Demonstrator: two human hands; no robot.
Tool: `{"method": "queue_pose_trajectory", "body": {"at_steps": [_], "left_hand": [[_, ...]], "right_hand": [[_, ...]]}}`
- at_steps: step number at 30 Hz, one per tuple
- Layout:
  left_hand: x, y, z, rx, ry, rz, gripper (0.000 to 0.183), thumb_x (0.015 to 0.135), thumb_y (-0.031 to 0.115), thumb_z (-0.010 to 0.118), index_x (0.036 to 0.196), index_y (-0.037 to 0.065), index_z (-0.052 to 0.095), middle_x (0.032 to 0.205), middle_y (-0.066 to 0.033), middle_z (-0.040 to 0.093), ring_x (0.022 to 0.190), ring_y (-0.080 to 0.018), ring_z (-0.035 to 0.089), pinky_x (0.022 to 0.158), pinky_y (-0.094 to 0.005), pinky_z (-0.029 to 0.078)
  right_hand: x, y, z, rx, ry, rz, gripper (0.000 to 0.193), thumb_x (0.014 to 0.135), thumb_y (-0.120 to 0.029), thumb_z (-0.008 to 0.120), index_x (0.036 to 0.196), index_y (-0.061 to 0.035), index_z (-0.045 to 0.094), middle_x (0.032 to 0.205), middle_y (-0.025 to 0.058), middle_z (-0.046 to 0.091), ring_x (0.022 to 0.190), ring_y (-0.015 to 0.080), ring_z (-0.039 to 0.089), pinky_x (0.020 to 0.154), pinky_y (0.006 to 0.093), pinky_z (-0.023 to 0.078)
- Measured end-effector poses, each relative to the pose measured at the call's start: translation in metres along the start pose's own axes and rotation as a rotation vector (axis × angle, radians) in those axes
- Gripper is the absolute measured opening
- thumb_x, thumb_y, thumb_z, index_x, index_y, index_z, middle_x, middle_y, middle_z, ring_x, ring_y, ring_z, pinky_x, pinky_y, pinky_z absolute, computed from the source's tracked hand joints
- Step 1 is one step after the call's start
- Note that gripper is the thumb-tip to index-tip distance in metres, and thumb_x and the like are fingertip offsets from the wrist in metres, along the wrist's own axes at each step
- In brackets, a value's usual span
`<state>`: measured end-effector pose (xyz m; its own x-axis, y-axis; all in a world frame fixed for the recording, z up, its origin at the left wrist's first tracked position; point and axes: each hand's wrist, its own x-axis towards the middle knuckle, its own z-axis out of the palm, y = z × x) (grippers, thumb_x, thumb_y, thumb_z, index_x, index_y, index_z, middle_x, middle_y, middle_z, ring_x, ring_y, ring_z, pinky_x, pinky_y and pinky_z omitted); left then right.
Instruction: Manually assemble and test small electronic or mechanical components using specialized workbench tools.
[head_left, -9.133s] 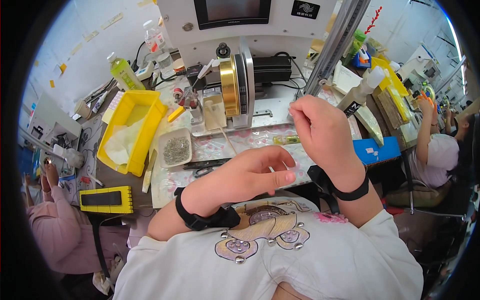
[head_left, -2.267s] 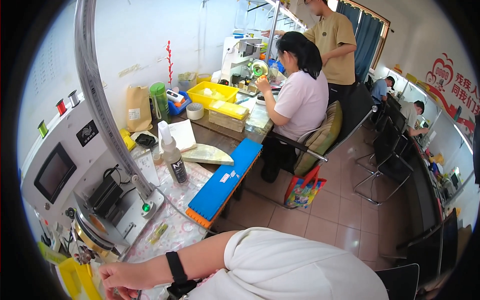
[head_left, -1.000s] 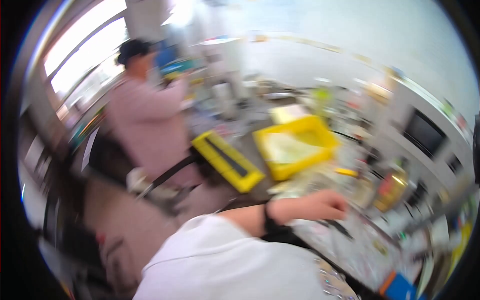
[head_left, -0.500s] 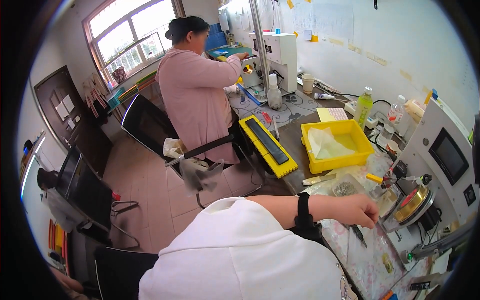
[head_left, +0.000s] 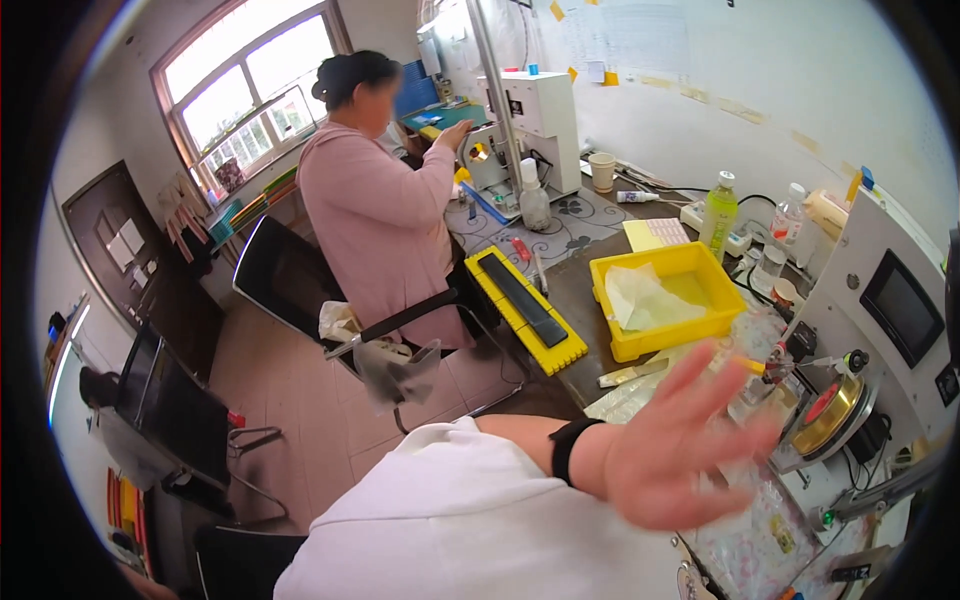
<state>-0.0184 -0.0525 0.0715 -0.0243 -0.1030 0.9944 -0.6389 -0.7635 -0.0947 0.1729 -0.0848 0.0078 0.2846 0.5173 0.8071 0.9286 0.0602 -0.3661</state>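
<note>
On your bench (head_left: 577, 278), one yellow rack (head_left: 522, 308) lies along the seat-side edge; one yellow tray (head_left: 665, 343) sits beyond your blurred left hand (head_left: 690, 450), fingers spread wide; one green bottle (head_left: 718, 217) and one clear bottle (head_left: 786, 216) stand toward the wall-side edge; one gold wheel (head_left: 840, 418) is rightmost; your right hand's grip I cannot tell.

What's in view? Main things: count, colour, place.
Bin: 1, yellow, on bench
Paper: 1, white, in bin
Long block: 1, yellow and black, bench edge
Bottles: at least 3, green and clear, bench
Machines: 2, white, right edge and far bench
Wheel: 1, gold, on right machine
Co-workers: at least 2, pink and pale tops, left
Chairs: at least 3, black, left
Window: 1, bright, upper left
Door: 1, brown, left
Shirt: 1, white, lower middle
Wristband: 1, black, left wrist
Left hand: 1, blurred, over bench
</note>
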Motion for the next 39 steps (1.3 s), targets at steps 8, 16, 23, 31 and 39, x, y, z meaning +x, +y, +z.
{"method": "queue_pose_trajectory", "body": {"at_steps": [8,16,23,31,39], "left_hand": [[0.000,-0.018,0.009,-0.847,-0.360,-0.913,0.003,0.079,0.005,0.052,0.080,0.004,0.049,0.120,-0.0197,0.045,0.107,-0.0302,0.044,0.089,-0.0340,0.034],[-0.015,-0.022,0.023,-0.877,-0.555,-0.807,0.003,0.080,0.004,0.052,0.081,0.002,0.052,0.119,-0.0192,0.048,0.097,-0.0305,0.052,0.081,-0.0349,0.039],[-0.017,-0.023,0.032,-0.871,-0.606,-0.789,0.004,0.080,0.003,0.052,0.083,0.001,0.051,0.109,-0.0165,0.053,0.103,-0.0309,0.050,0.084,-0.0360,0.039],[-0.027,-0.025,0.029,-0.901,-0.562,-0.795,0.005,0.079,0.002,0.052,0.083,0.001,0.051,0.100,-0.0138,0.055,0.101,-0.0295,0.051,0.082,-0.0359,0.040],[-0.031,-0.026,0.020,-0.919,-0.546,-0.806,0.005,0.079,0.003,0.052,0.084,0.001,0.051,0.096,-0.0131,0.056,0.092,-0.0278,0.052,0.077,-0.0347,0.041]], "right_hand": [[-0.058,0.003,-0.039,-0.013,-0.005,0.116,0.009,0.077,-0.012,0.052,0.078,-0.0035,0.055,0.071,0.0106,0.053,0.068,0.0246,0.052,0.063,0.0339,0.041],[-0.110,-0.012,-0.071,0.008,-0.033,0.213,0.008,0.077,-0.012,0.053,0.078,-0.0040,0.055,0.070,0.0098,0.053,0.067,0.0240,0.052,0.062,0.0335,0.041],[-0.134,-0.027,-0.101,0.011,-0.040,0.248,0.008,0.076,-0.012,0.054,0.078,-0.0045,0.055,0.069,0.0092,0.053,0.066,0.0236,0.052,0.062,0.0331,0.040],[-0.149,-0.047,-0.130,-0.019,-0.073,0.270,0.007,0.076,-0.012,0.056,0.077,-0.0050,0.055,0.068,0.0085,0.053,0.065,0.0230,0.052,0.061,0.0327,0.040],[-0.153,-0.074,-0.150,-0.071,-0.107,0.303,0.007,0.075,-0.012,0.057,0.077,-0.0055,0.055,0.067,0.0077,0.053,0.064,0.0225,0.052,0.060,0.0324,0.040]]}}
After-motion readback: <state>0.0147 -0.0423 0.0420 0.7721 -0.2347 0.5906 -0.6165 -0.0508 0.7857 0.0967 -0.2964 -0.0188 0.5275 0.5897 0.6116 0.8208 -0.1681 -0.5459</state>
